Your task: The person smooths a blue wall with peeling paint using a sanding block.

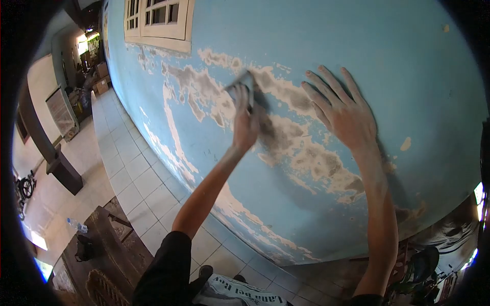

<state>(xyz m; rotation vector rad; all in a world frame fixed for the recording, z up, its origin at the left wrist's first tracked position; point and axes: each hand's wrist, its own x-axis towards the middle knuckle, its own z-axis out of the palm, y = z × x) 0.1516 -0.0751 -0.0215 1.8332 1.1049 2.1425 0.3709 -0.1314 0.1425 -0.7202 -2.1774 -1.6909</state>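
Observation:
My left hand (246, 122) is pressed to the blue wall (326, 35) with a dark grey piece of sandpaper (246, 79) under its fingers. Motion smears the sheet's edges a little. Around it the blue paint is broken by whitish and grey patches (288, 135) of bare plaster. Farther right, my right hand (349, 115) lies against the wall with fingers spread and holds nothing. Pale dust coats its fingers and forearm.
A cream-framed window (163, 20) is set in the wall at upper left. White floor tiles (138, 173) run along its foot. At lower left stands a dark wooden table (107, 255) with a plastic bottle (77, 225). A dark pillar (64, 171) rises beyond it.

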